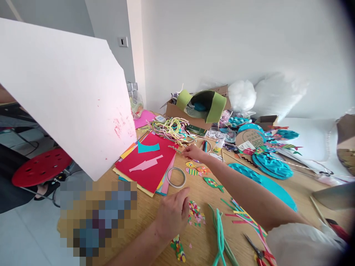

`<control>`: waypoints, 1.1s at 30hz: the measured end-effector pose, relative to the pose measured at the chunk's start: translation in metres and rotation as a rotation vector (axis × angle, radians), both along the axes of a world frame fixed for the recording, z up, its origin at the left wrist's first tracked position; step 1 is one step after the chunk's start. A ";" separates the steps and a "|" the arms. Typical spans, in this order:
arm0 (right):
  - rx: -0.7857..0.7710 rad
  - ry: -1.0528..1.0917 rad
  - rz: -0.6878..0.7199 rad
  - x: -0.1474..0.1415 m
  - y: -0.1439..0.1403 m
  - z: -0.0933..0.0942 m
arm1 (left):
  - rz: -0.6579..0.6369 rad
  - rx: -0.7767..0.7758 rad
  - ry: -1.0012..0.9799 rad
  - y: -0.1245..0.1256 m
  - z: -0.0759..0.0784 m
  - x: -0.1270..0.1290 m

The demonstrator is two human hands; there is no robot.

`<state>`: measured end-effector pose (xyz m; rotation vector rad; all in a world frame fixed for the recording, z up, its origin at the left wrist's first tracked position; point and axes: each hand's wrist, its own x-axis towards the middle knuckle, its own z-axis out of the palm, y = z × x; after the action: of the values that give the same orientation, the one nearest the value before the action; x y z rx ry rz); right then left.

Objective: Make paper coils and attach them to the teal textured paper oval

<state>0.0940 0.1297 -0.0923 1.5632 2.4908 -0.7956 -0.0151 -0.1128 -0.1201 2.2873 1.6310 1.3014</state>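
My left hand (173, 211) is low over the table, its fingers bent and pressed together; what they hold, if anything, is hidden. Partly under its wrist lies a dotted colourful paper piece (179, 251), and small paper bits (195, 212) are scattered beside the fingers. Reaching farther out, my right hand (193, 152) pinches a twisted pale green strand (174, 149) at the edge of the red paper sheet (149, 162). A roll of tape (176, 177) sits between the two hands. Decorated paper fish (213, 183) lie below my right forearm.
A large white board (69, 92) stands tilted at the left, above a red stool (41, 168). Tangled cords (174, 127) and a cardboard box (177, 112) are at the back. Blue discs (271, 166) lie right; scissors (259, 253) and green pipe cleaners (219, 236) are in front.
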 end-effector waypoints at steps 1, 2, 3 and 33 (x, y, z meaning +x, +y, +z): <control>-0.004 0.005 0.008 -0.002 -0.006 -0.004 | 0.000 0.000 0.002 0.000 0.000 0.000; 0.002 0.008 0.015 -0.003 -0.010 -0.006 | 0.000 0.000 0.005 0.000 0.000 0.000; 0.016 0.007 0.019 -0.004 -0.013 -0.006 | 0.002 0.001 0.006 0.000 -0.001 0.000; 0.294 0.181 -0.106 0.036 0.070 0.021 | 0.024 0.001 -0.020 0.000 -0.002 -0.001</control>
<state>0.1295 0.1998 -0.0711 1.8018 2.7804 -0.6317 -0.0164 -0.1131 -0.1224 2.2542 1.6570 1.3263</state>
